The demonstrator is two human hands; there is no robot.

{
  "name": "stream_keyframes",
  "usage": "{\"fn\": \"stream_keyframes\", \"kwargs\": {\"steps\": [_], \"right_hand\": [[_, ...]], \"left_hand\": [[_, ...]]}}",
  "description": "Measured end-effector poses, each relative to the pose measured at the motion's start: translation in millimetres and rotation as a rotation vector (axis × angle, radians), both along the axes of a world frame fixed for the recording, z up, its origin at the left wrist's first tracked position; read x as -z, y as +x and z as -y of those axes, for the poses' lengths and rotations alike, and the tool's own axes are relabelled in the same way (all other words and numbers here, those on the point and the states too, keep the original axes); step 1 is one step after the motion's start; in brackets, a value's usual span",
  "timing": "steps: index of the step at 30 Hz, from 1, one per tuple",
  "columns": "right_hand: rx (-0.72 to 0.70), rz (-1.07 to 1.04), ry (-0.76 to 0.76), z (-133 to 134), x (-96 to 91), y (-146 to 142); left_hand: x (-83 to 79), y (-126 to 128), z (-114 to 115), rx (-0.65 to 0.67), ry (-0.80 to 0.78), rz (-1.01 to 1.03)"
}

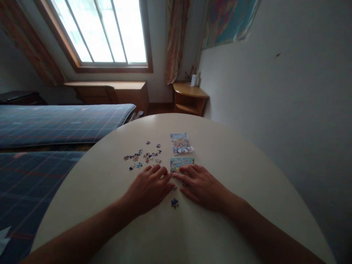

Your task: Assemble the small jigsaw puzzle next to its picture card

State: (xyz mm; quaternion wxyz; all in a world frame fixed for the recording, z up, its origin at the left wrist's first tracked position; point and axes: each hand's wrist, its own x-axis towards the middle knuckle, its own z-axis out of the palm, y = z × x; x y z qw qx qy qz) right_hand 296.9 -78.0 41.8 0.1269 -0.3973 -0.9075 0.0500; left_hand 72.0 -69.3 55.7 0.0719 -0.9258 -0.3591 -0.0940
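Note:
A partly joined jigsaw puzzle [176,163] with a blue-green top and light lettering lies on the white table. My right hand [205,187] rests over its right and lower part, fingers stretched out and apart, hiding much of it. At the puzzle's lower left corner is my left hand [150,187], its fingers bent and its thumb apart from the index finger. The index fingertips of both hands nearly meet there; whether a small piece lies under them I cannot tell. One loose dark blue puzzle piece [175,203] lies just below, between the hands.
Several loose puzzle pieces [147,157] are scattered beyond my left hand. Past the puzzle lies a printed picture sheet [180,143]. The round white table [233,161] borders a bed with a plaid cover [55,124] on the left and a wall [288,110] on the right.

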Motion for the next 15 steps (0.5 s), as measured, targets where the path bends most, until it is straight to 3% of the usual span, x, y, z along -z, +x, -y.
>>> {"fn": "stream_keyframes", "kwargs": {"steps": [3,10,15], "right_hand": [[-0.022,-0.029,-0.008,-0.8,0.9,2.9],[0.019,-0.094,0.025,-4.7,6.7,18.4],[0.058,-0.115,0.001,-11.0,6.6,35.7]], "left_hand": [[-3.5,-14.4,-15.5,0.012,0.049,0.102],[3.9,-59.1,-70.0,-0.342,0.038,0.223],[9.8,-58.1,-75.3,-0.295,-0.057,0.2]]}}
